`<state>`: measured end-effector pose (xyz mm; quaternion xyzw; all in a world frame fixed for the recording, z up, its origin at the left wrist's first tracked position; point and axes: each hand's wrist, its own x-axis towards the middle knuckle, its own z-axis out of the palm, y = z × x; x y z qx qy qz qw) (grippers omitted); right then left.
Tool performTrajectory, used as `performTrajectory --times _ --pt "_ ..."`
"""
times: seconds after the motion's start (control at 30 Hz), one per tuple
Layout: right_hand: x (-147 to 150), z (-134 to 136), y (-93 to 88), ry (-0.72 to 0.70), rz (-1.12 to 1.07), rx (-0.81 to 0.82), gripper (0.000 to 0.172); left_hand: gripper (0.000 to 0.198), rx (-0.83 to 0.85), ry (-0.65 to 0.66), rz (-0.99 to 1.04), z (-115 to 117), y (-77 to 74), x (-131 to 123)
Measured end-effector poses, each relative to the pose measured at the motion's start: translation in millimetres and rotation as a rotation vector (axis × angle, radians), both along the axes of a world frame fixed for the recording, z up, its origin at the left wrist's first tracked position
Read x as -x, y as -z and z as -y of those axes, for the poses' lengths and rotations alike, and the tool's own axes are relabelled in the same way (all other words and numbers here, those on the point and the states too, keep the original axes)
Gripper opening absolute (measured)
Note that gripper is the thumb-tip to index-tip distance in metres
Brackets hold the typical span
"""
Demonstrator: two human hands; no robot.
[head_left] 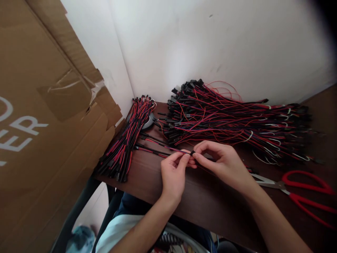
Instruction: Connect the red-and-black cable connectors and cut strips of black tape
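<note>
My left hand (174, 171) and my right hand (220, 162) meet over the dark wooden table (200, 200), fingertips pinched together on a small black connector (192, 153) of a red-and-black cable (158, 145) that runs off to the left. A large loose pile of red-and-black cables (231, 121) lies just behind my hands. A tidier bundle of the same cables (126, 140) lies along the table's left edge.
Red-handled scissors (297, 189) lie on the table to the right of my right forearm. A big cardboard box (44, 116) leans at the left. A white wall (210, 42) stands behind the table. A round dark object (149, 121) sits under the bundle's far end.
</note>
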<state>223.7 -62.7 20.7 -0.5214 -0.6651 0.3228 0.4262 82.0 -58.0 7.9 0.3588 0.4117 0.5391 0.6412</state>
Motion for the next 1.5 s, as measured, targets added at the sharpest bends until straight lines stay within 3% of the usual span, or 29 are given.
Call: performTrajectory --times 0.6,1.5 --pt "-7 1 -12.4 -0.068 0.149 -0.051 0.015 0.013 -0.014 0.021 -0.054 1 0.2 0" --pt "2 1 -7.6 0.009 0.246 -0.208 0.010 0.019 0.009 0.016 -0.012 3 -1.4 -2"
